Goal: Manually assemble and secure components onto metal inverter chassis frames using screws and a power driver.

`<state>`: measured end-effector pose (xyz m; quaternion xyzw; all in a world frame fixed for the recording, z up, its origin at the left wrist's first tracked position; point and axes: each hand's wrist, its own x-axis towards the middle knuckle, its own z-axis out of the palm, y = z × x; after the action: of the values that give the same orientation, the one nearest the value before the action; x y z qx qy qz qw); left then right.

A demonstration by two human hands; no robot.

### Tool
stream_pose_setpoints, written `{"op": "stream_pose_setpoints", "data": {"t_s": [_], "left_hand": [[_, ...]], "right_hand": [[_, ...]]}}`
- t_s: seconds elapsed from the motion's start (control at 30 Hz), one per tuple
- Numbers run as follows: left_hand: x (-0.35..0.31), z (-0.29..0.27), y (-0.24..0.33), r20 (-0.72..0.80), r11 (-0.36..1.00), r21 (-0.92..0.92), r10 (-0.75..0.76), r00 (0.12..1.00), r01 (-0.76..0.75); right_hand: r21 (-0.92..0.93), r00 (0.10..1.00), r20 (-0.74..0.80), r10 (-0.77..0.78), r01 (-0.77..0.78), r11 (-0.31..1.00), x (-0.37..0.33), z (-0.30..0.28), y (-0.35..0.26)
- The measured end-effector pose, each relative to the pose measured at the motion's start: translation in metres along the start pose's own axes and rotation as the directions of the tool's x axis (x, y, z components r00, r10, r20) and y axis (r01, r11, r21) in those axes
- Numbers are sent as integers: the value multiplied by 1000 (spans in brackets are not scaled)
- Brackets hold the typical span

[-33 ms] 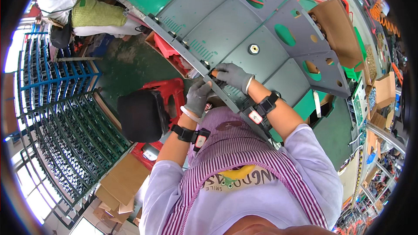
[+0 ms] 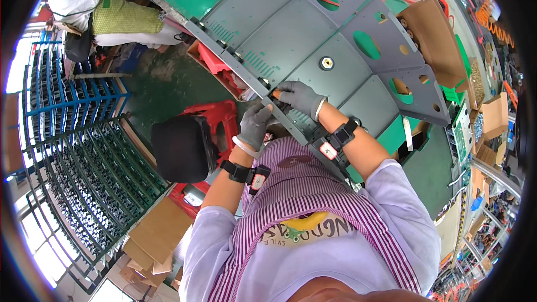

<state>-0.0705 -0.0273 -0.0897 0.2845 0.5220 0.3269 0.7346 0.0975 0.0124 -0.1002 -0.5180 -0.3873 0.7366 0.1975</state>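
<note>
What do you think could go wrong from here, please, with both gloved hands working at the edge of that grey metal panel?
The left hand and right hand are close together at the edge of the metal panel, so a finger might get pinched or scraped. The small orange piece by the right fingertips could slip and fall. The black strap on the right wrist might catch the edge.

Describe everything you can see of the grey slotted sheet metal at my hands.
The grey sheet metal looks smooth and painted and lies broadly flat; seams divide it, so whether it is one piece is unclear. It has rows of narrow slots, a round pale fitting, and right-side flanges with large cutouts showing green beyond. A narrow rim runs along its near-left edge; the gloved left hand touches its outside, the gloved right hand is at its inside.
</note>
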Motion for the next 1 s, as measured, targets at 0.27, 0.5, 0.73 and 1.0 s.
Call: {"op": "stream_pose_setpoints", "data": {"t_s": [0.27,0.5,0.73,1.0], "left_hand": [[-4,4,4,-20,998,65,10,1000,-9],[0,-2,-3,-33,948,310,90,995,-75],[3,-3,-8,45,899,346,270,962,-269],[9,-5,-9,-21,942,323,103,994,-90]], "right_hand": [[-119,984,-98,-148,137,984,-8,2,0],[-350,981,-152,-119,60,935,3,6,-6],[-18,991,10,-132,132,991,-10,-11,-2],[-379,980,-127,-151,92,921,3,5,0]]}}
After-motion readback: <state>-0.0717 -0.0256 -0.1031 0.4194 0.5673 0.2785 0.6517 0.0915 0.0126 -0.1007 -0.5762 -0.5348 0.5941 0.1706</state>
